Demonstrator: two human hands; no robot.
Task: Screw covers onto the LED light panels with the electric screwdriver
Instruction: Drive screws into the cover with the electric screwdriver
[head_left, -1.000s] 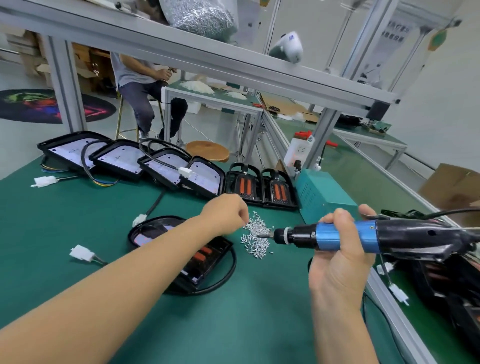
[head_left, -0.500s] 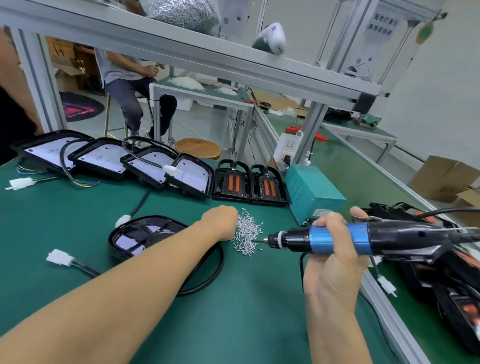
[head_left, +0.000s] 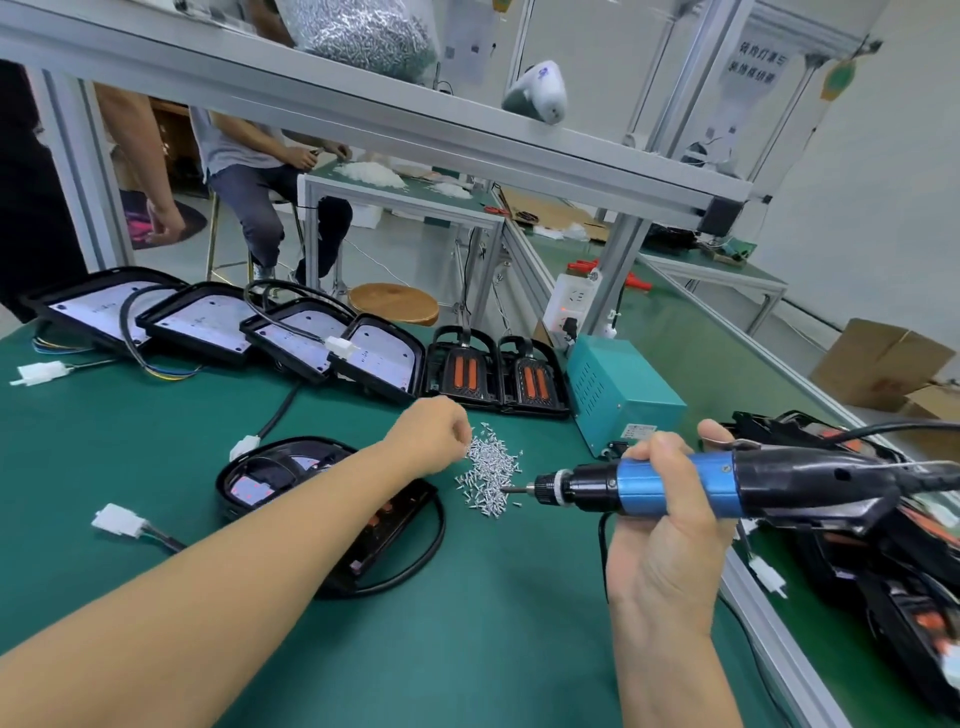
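Since a second ago, the electric screwdriver (head_left: 691, 486) has dropped until its bit meets the screw pile (head_left: 491, 470). One black-and-blue driver lies horizontal, bit pointing left, gripped round its barrel by the right hand (head_left: 667, 512). The left hand (head_left: 431, 434), fingers curled, reaches the pile; whether it holds a screw is unclear. Four open LED panels (head_left: 208, 322) and two covers (head_left: 496, 371) line the table's far edge; one panel (head_left: 291, 475) lies under the left forearm.

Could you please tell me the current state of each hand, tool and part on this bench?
left hand: fingers curled at the screw pile's edge; a pinched screw cannot be seen.
right hand: grips the screwdriver.
electric screwdriver: held level, bit tip at the pile.
screws: loose heap on the mat.
near light panel: flat, under the left forearm.
back-row panels: uncovered, overlapping.
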